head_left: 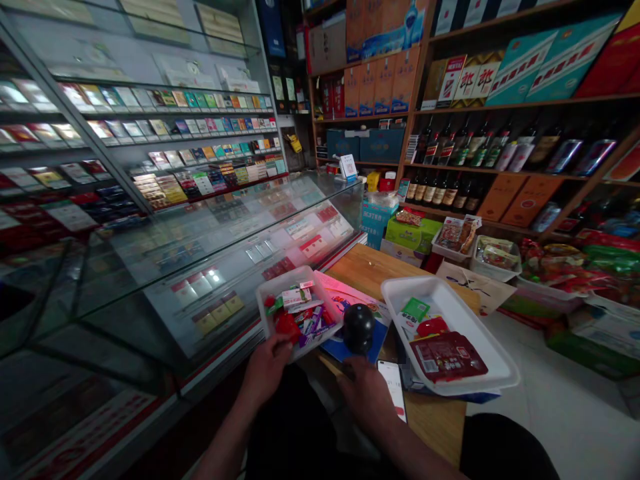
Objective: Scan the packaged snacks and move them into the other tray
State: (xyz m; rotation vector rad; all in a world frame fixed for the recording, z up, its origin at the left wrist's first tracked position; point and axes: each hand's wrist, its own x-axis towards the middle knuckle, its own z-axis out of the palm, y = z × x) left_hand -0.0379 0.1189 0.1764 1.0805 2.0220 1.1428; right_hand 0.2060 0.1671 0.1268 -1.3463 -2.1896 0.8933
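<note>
A white plastic tub [263, 308] holds small wrapped sweets and packets in red, purple, green and white. My left hand [267, 370] is closed at its near left corner, fingers over the rim beside a red packet [289, 328]. To the right of the tub is a glossy, round black object [359, 329]; I cannot make out its kind. At its lower end my right hand [364, 390] has its fingers curled, dark and partly hidden. Beside that hand lies a phone [393, 387] with a lit screen. Under the black object shows a blue and pink printed sheet [333, 348].
A larger white tray [500, 363] with a maroon packet [450, 355] stands right on the wooden table [360, 263]. A glass display counter [220, 247] runs along the left. Shelves [417, 113] with bottles and boxes rise behind, and goods bins [493, 259] stand at right.
</note>
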